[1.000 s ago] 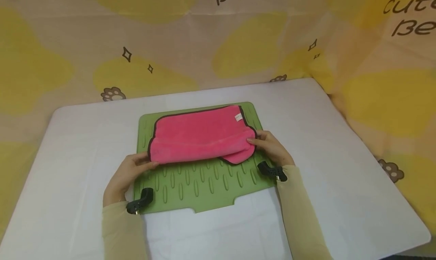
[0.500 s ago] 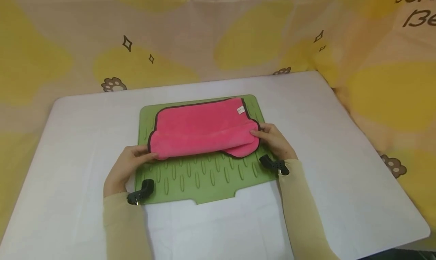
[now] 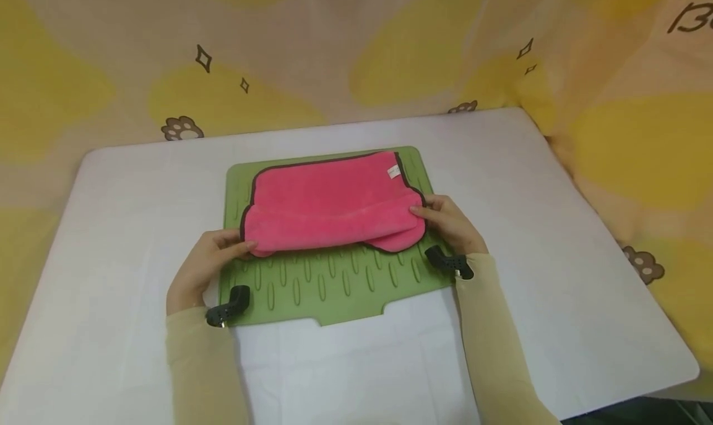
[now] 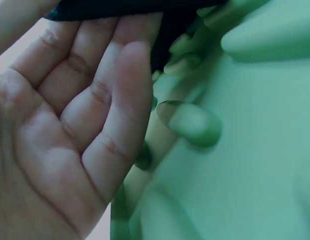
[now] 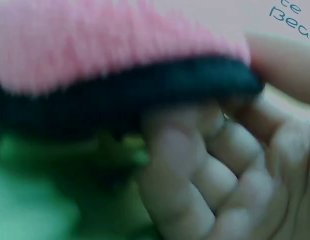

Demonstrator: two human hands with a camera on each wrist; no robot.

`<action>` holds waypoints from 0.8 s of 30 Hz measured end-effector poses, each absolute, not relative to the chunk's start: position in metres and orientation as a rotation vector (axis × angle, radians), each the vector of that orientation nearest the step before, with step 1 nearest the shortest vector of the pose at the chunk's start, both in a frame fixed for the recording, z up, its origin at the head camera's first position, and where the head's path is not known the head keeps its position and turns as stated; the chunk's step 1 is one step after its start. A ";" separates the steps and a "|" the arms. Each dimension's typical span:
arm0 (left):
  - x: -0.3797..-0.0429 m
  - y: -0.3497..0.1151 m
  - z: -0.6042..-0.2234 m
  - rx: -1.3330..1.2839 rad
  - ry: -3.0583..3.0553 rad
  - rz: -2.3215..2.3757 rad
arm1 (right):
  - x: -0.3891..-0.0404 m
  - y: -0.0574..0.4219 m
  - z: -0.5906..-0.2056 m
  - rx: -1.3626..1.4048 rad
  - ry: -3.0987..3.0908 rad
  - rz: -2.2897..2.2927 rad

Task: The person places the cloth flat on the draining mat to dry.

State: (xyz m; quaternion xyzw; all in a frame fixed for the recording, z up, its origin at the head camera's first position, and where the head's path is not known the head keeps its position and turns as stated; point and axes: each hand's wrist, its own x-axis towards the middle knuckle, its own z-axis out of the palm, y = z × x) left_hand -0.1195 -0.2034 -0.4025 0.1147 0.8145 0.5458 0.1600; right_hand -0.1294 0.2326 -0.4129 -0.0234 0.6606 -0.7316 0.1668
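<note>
A pink towel [image 3: 328,190] with dark edging and a small white tag lies over the green ridged mat [image 3: 334,295], its near part folded up toward the back. My left hand [image 3: 203,261] pinches the fold's left end between thumb and fingers. At the right end my right hand [image 3: 453,224] does the same, thumb on top and fingers beneath. The left wrist view shows the dark edging above the curled fingers [image 4: 130,90], with mat ridges beside them. Pink pile and dark edging [image 5: 145,90] cross the right wrist view, the fingers of that hand bent under it.
The mat sits on a white-covered table [image 3: 557,276] with rounded corners. A yellow and beige patterned cloth [image 3: 312,60] hangs behind and along the right side. Each sleeve end carries a black wrist device [image 3: 228,307].
The view has tilted down, so mat, towel and table appear higher in the frame. Both hands keep their pinch on the towel, and its folded edge has shifted only slightly.
</note>
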 end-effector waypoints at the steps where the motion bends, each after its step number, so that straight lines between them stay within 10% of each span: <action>1: -0.120 -0.203 -0.402 0.327 2.324 1.560 | -0.129 0.234 -0.412 -0.081 1.893 -2.051; 24: -0.120 -0.207 -0.403 0.421 2.161 1.552 | -0.124 0.251 -0.403 -0.387 1.978 -1.612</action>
